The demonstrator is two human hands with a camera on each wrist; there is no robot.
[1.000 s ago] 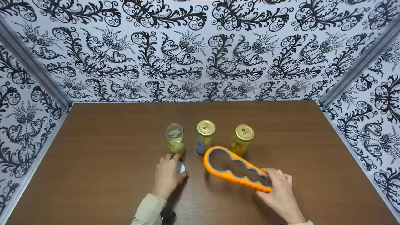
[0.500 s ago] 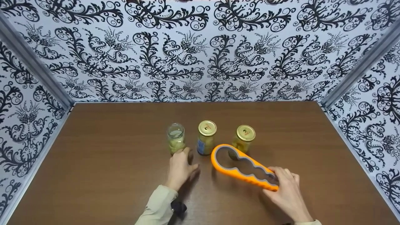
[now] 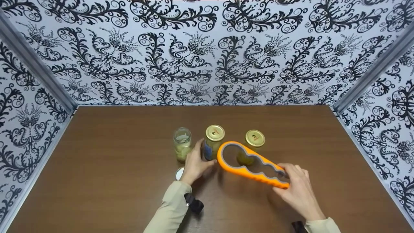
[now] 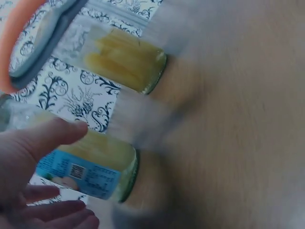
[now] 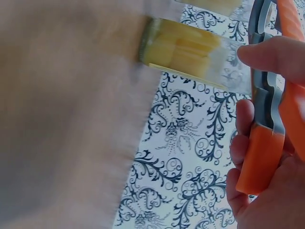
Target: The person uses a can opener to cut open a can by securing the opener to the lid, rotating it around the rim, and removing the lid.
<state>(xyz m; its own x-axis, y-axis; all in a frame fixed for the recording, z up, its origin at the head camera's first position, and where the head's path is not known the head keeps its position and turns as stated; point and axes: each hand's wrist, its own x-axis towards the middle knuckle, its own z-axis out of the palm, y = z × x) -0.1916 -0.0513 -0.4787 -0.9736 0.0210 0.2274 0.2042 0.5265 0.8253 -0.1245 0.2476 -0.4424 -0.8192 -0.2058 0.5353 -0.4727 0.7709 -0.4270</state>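
My left hand [image 3: 196,164] reaches beside the middle glass jar [image 3: 214,133], thumb and fingers spread either side of its lower part. This jar has a gold lid, and a blue label [image 4: 78,172] shows in the left wrist view. In the head view my right hand [image 3: 299,191] grips an orange jar opener [image 3: 247,173] with grey scalloped inner edges, by its narrow end. The opener's wide loop is above the table, overlapping the lower part of the right-hand jar [image 3: 255,138], gold-lidded with yellow contents [image 5: 183,50]. Left of the middle jar stands an uncapped jar [image 3: 182,147] with pale contents.
A white-faced disc, perhaps a lid [image 3: 179,173], lies on the brown table [image 3: 113,168] in front of the uncapped jar, partly behind my left wrist. Patterned walls [image 3: 194,58] enclose the table at the back and sides.
My left hand has moved right, away from the white disc by the uncapped jar, to the middle jar. The jar opener has shifted right and slightly up in my right hand.
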